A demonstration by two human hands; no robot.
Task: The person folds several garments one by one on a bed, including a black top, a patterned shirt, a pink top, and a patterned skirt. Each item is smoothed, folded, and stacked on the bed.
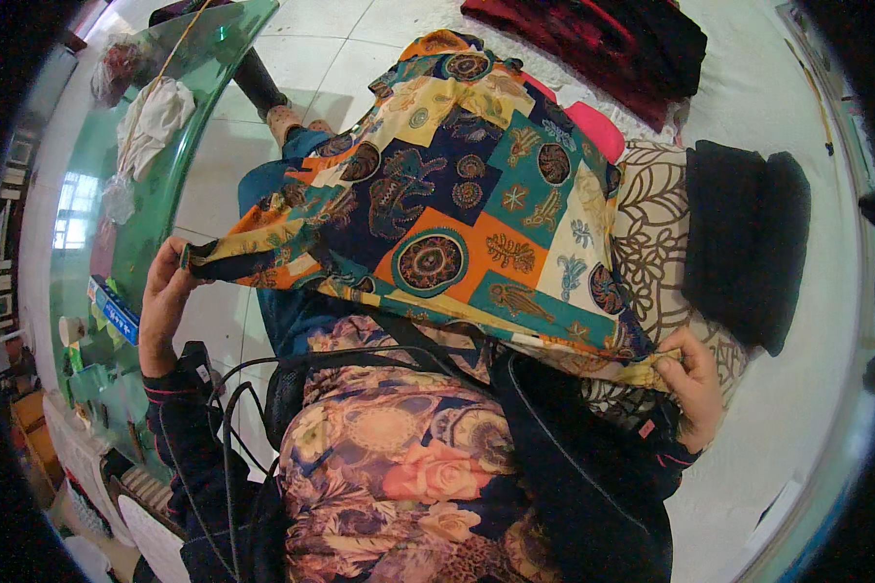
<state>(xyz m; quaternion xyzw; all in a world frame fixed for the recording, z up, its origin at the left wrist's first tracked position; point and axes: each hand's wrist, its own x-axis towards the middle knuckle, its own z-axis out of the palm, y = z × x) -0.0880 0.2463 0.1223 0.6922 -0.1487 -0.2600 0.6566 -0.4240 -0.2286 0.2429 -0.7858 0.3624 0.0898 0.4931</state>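
Note:
A patchwork-print cloth (437, 197) in orange, teal, navy and cream spreads across my lap. Its left corner is pinched in my left hand (166, 299). On the other side, my right hand (693, 379) grips the right corner between thumb and fingers. Between the two hands the near edge runs fairly taut, sagging a little toward my body. The far part of the cloth lies in loose folds, partly over a pink item (598, 131). Whether the cloth is a garment or a plain piece cannot be told.
To the left stands a glass-topped table (168, 167) with a white cloth (157, 124), a blue box (114, 310) and plastic bags. At the right, a folded black cloth (747, 240) rests on a leaf-patterned fabric (649, 211). Dark red fabric (590, 51) lies at the back. Black cables (321, 357) cross my waist.

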